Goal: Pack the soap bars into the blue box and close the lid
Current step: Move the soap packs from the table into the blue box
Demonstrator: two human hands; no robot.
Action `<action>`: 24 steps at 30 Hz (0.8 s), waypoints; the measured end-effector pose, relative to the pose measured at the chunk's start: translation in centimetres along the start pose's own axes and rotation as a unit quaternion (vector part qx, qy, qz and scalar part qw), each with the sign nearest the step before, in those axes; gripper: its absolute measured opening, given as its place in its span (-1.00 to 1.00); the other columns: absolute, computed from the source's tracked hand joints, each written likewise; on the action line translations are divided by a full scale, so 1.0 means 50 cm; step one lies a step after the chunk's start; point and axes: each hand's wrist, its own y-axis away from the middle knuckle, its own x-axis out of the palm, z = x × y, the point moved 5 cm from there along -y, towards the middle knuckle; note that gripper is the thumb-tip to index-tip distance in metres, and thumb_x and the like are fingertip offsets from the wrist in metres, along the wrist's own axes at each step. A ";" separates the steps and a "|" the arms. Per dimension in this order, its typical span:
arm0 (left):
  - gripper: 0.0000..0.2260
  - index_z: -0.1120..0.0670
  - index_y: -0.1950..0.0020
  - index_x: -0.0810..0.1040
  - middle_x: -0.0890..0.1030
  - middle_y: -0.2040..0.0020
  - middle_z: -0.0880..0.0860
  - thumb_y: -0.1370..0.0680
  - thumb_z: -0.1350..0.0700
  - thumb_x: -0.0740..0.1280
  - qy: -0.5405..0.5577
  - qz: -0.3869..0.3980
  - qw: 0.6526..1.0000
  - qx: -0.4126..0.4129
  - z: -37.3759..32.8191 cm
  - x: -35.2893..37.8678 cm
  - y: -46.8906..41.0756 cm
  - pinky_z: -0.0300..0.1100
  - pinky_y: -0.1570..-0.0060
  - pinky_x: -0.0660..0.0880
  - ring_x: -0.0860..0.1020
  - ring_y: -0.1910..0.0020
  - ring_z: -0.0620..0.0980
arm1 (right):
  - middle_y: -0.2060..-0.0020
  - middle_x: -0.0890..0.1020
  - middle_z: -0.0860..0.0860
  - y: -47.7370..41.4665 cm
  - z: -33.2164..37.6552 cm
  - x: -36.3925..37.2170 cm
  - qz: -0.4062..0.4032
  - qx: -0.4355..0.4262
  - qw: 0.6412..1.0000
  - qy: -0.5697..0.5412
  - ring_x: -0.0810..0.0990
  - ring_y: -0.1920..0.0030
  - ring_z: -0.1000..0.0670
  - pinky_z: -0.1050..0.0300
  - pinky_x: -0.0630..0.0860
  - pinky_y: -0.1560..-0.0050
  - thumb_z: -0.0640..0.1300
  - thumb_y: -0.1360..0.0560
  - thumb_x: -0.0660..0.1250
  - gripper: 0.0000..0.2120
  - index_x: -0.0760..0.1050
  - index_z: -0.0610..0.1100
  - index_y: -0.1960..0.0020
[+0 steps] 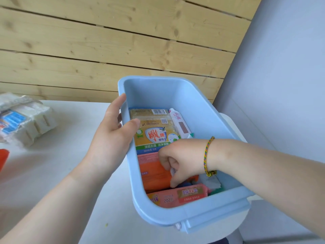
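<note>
Inside the rounded blue plastic box (175, 88), the right hand (182, 159) pinches a white wrapper (173, 171) among glossy soap bars (154, 134); the left hand (112, 138) grips its rim.

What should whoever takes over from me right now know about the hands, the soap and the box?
Left hand grips the left rim of the blue box.
Right hand, inside the box, pinches a white packet, mostly hidden.
Done: yellow bar, orange bar and pink bar are packed.
Left: white packs lie on the table; the box is open.
</note>
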 end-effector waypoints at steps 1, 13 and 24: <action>-0.57 -0.19 -0.25 0.28 0.48 0.09 -0.25 -0.51 0.25 0.20 0.004 -0.002 1.000 -0.001 0.001 0.000 0.001 -0.53 0.42 0.45 0.54 0.34 -0.44 | 0.44 0.32 0.15 -0.002 0.003 0.000 0.002 -0.001 1.000 0.025 0.34 0.41 0.11 0.38 0.27 0.49 -0.06 -0.33 0.47 -0.62 0.23 0.03 0.34; -0.56 -0.05 -0.39 0.20 0.49 -0.14 -0.01 -0.53 0.10 0.20 -0.109 -0.006 0.994 -0.027 -0.037 -0.005 0.019 -0.27 0.12 0.43 0.52 0.06 -0.12 | 0.46 0.47 0.17 0.017 0.001 -0.026 -0.027 0.033 0.996 -0.074 0.46 0.48 0.22 0.37 0.38 0.40 -0.08 -0.41 0.39 -0.74 0.38 0.04 0.38; -0.78 0.04 -0.06 0.54 0.57 0.12 -0.08 -0.51 0.22 0.18 -0.323 -0.141 0.934 0.052 -0.096 -0.232 0.176 -0.50 0.36 0.34 0.52 0.16 -0.15 | 0.49 0.56 0.14 0.083 0.167 -0.137 -0.220 -0.009 0.966 -0.136 0.54 0.42 0.15 0.32 0.50 0.23 -0.17 -0.46 0.32 -0.75 0.50 -0.03 0.39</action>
